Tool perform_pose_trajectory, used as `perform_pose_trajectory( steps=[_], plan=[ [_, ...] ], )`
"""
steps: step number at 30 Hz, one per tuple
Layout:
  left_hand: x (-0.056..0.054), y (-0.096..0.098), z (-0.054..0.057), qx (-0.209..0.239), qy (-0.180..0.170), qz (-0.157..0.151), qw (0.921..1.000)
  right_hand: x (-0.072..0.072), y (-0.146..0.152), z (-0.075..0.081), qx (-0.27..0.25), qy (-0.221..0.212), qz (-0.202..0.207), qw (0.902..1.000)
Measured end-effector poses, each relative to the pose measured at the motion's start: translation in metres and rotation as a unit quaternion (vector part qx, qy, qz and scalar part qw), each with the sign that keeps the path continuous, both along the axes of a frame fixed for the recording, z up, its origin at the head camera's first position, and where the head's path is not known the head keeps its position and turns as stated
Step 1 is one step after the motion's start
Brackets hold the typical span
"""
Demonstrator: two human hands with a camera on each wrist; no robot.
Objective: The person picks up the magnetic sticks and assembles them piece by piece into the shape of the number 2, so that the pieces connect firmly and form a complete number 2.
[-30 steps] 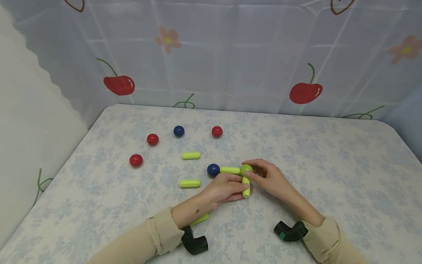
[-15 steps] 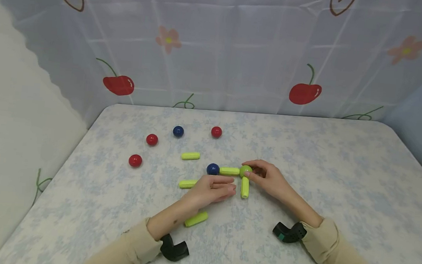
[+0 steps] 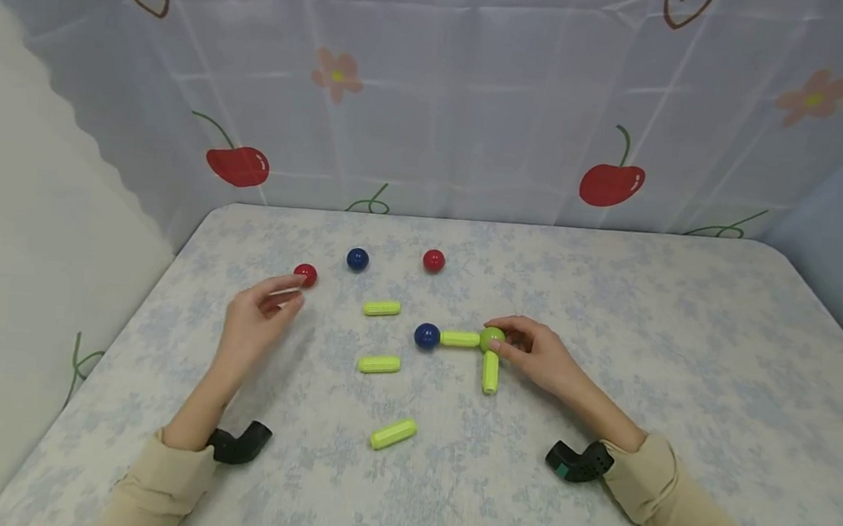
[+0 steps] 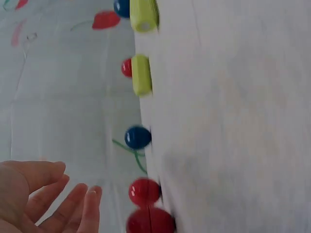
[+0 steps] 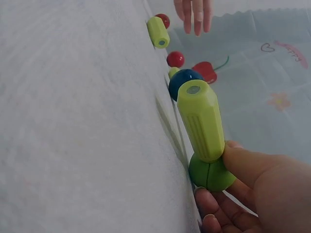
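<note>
My right hand (image 3: 534, 356) pinches a green ball (image 5: 209, 174) between thumb and fingers. Two yellow-green ribbed rods join that ball: one rod (image 3: 460, 339) runs left to a blue ball (image 3: 427, 336), the other rod (image 5: 200, 121) points toward the near side and has a grey round spot on its end. My left hand (image 3: 254, 323) hovers over the left part of the table, fingers relaxed and holding nothing. Its fingertips overlap a red ball (image 3: 305, 274) in the head view, but the left wrist view shows them apart from the red balls (image 4: 144, 191). The hand hides another red ball in the head view.
Three loose yellow-green rods lie left of the joined pieces: a far rod (image 3: 382, 308), a middle rod (image 3: 379, 364) and a near rod (image 3: 393, 433). Further back are a blue ball (image 3: 357, 259) and a red ball (image 3: 433, 261). A patterned curtain (image 3: 464, 116) hangs behind the table.
My left hand has let go of the near-pointing rod and moved left and away, over to the red balls. My right hand has stayed on the green ball.
</note>
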State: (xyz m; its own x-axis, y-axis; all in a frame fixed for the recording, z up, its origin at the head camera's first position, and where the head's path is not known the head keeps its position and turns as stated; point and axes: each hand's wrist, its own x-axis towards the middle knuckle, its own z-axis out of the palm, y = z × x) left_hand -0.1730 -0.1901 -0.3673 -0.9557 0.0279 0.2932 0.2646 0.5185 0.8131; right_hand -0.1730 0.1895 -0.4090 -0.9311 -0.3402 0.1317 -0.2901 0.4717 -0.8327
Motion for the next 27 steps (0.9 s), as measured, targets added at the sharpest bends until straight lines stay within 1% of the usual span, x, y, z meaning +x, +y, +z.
perform_pose_trajectory(
  steps=[1, 2, 3, 4, 5, 6, 8, 10, 12, 14, 16, 22, 27],
  plan=[
    [-0.003, -0.009, -0.001, -0.016, 0.008, 0.021, 0.9996, 0.0, 0.0, 0.0, 0.0, -0.002, -0.001, 1.0],
    [-0.005, -0.017, -0.002, -0.035, 0.01, 0.035, 0.9987, 0.0, 0.0, -0.001, -0.001, -0.003, -0.002, 1.0],
    [-0.007, -0.025, -0.002, -0.056, 0.004, 0.047, 0.9973, 0.0, 0.0, -0.001, 0.001, -0.003, -0.002, 1.0],
    [-0.009, -0.032, -0.003, -0.07, -0.01, 0.05, 0.9963, 0.0, 0.0, 0.0, 0.002, -0.004, -0.003, 1.0],
    [-0.01, -0.038, -0.004, -0.08, -0.027, 0.044, 0.9955, 0.001, -0.001, 0.0, 0.002, -0.005, -0.003, 1.0],
    [-0.011, -0.044, -0.004, -0.087, -0.047, 0.033, 0.9946, -0.001, 0.001, -0.003, 0.002, -0.003, -0.003, 1.0],
    [-0.012, -0.055, -0.006, -0.095, -0.091, 0.002, 0.9913, 0.003, -0.003, 0.005, -0.001, 0.0, -0.002, 1.0],
    [-0.014, -0.062, -0.008, -0.092, -0.138, -0.024, 0.9859, 0.007, -0.006, 0.015, -0.002, 0.002, -0.001, 1.0],
    [-0.015, -0.067, -0.011, -0.079, -0.168, -0.041, 0.9818, 0.012, -0.009, 0.024, -0.002, 0.004, 0.001, 1.0],
    [-0.016, -0.069, -0.013, -0.07, -0.183, -0.049, 0.9793, 0.015, -0.011, 0.031, 0.002, 0.005, 0.003, 1.0],
    [-0.017, -0.07, -0.015, -0.066, -0.183, -0.056, 0.9794, 0.015, -0.011, 0.033, 0.005, 0.004, 0.003, 1.0],
    [-0.024, -0.063, -0.021, -0.067, -0.156, -0.088, 0.9816, 0.015, -0.012, 0.033, 0.007, 0.004, 0.006, 0.9999],
    [-0.025, -0.061, -0.025, -0.072, -0.158, -0.096, 0.9801, 0.016, -0.012, 0.034, 0.006, -0.003, 0.005, 1.0]
  ],
)
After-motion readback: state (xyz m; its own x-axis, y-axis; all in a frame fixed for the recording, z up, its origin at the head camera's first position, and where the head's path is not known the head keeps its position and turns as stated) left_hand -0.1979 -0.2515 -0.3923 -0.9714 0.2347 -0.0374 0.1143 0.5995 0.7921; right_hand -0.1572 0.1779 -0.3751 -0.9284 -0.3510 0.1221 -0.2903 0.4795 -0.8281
